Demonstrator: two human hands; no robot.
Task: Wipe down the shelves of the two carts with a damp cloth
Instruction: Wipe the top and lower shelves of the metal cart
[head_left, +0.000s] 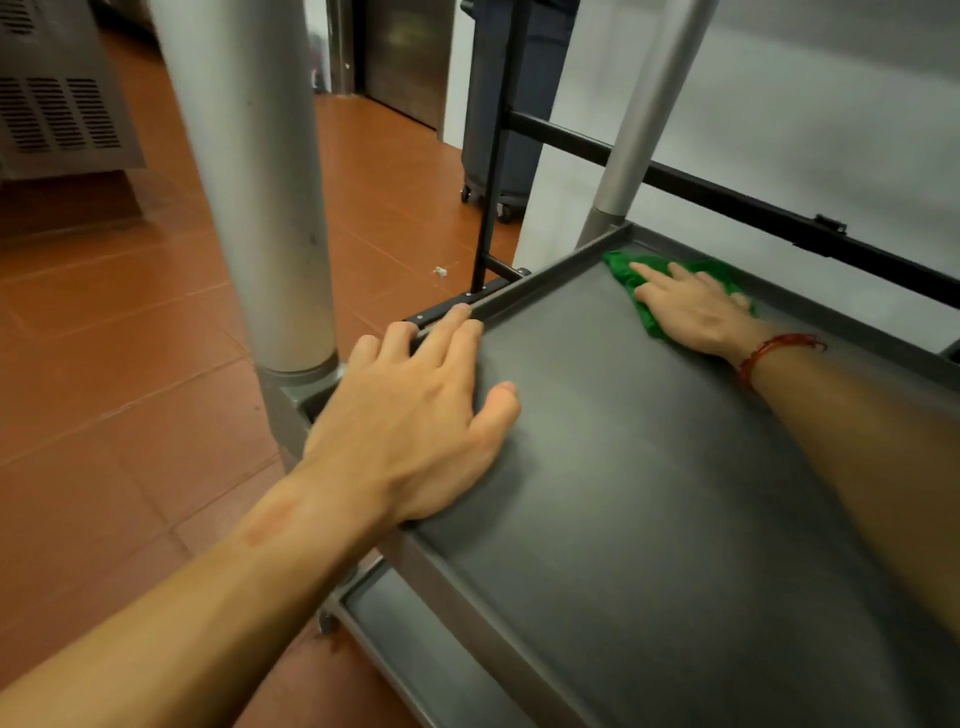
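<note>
A grey metal cart shelf (649, 467) with a raised rim fills the lower right. My right hand (696, 306) presses a green cloth (631, 273) flat onto the shelf's far corner, fingers spread over it. My left hand (415, 410) rests flat on the shelf's left rim, fingers apart, holding nothing. A lower shelf (415, 654) of the same cart shows beneath the near edge. Two thick silver posts (254, 182) rise from the shelf's corners.
A black frame with crossbars (675, 179) stands just beyond the shelf's far rim against a white wall. A dark wheeled bin (509, 104) is behind it. Red-brown floor tiles (130, 389) stretch to the left, with a vented steel appliance (57, 104) at top left.
</note>
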